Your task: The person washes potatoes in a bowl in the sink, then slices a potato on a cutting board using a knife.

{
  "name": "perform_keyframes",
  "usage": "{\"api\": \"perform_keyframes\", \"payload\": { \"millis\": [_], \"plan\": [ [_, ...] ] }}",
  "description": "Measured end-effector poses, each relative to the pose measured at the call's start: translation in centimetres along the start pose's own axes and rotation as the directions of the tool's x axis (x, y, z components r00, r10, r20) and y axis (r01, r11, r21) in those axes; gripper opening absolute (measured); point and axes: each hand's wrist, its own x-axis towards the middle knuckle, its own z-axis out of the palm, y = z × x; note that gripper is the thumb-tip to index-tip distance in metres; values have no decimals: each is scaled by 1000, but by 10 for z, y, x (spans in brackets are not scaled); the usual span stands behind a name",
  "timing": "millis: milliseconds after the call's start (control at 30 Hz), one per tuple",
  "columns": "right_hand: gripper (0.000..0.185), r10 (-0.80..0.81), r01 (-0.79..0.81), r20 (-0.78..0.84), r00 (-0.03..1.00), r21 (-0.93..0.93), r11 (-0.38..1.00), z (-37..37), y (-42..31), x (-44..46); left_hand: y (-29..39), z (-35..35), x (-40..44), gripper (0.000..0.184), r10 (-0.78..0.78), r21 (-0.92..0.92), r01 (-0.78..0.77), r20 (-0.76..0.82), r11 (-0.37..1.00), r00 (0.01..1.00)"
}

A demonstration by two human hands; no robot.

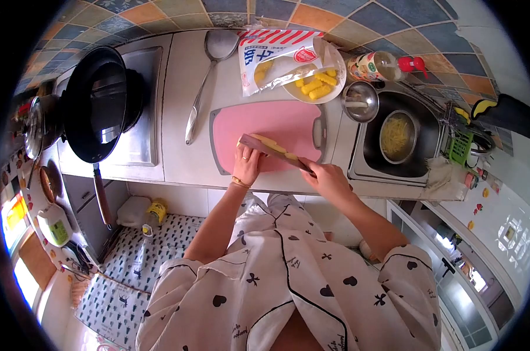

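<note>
On the pink cutting board [235,126] with a grey rim, a kitchen knife [273,149] lies slantwise, its broad blade pointing up and left. My right hand [330,182] is wrapped round the knife's handle. Pale yellow slices [269,143] line the far side of the blade; their exact kind is too small to tell. My left hand [247,164], with a ring on one finger, has its fingers bent and pressed together against the near side of the blade. Whatever those fingers grip is hidden.
Behind the board are a plastic food bag [279,61] and a plate of yellow sticks [317,88]. A metal bowl [360,100] stands near the sink [367,155], which holds a bowl of yellow shreds [398,137]. Left are a spatula [201,96] and black pan [95,105]; back right, a bottle [376,66].
</note>
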Motion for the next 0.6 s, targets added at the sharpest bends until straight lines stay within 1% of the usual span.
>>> {"api": "perform_keyframes", "payload": {
  "millis": [167, 367, 467, 600],
  "plan": [
    [34, 13, -13, 27, 1000, 7, 1000, -4, 3, -13, -7, 9, -7, 36, -17, -4, 17, 8, 1000, 1000],
    [33, -15, 16, 3, 1000, -16, 1000, -6, 2, -11, -10, 11, -8, 37, 2, 18, -2, 10, 1000, 1000],
    [31, 29, -29, 46, 999, -3, 1000, -8, 3, -8, -11, 10, -9, 38, 2, 24, -2, 22, 1000, 1000],
    [31, -11, 13, 39, 999, -44, 999, -8, 5, -6, -14, 12, -12, 38, 3, 16, -3, 31, 1000, 1000]
  ]
}}
